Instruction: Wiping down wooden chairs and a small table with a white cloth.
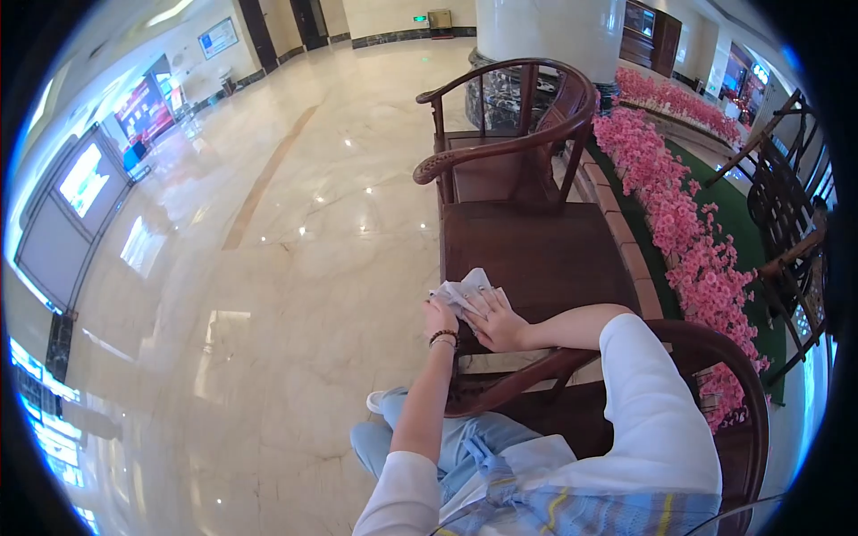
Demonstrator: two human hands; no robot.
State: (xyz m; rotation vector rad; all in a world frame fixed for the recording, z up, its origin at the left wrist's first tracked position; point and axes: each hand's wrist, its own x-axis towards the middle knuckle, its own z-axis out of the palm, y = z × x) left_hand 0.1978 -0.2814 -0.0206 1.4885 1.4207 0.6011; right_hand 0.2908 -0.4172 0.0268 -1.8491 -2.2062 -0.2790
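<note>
A crumpled white cloth or tissue (467, 289) lies at the near left corner of a dark brown wooden side table (536, 244). My left hand (440, 317), with a beaded bracelet at the wrist, grips the cloth's left side by the table's edge. Fingers spread, my right hand (499, 324) presses the cloth from above and covers part of it. Beneath my right forearm curves the arm of the wooden armchair (516, 383) in which I sit.
Beyond the table stands a matching armchair (499, 167), near a round pillar (549, 33). Pink artificial flowers (694, 248) line a brick border (620, 231) on the right. Dark wooden furniture (791, 221) stands past them. Glossy marble floor (288, 348) stretches away to the left.
</note>
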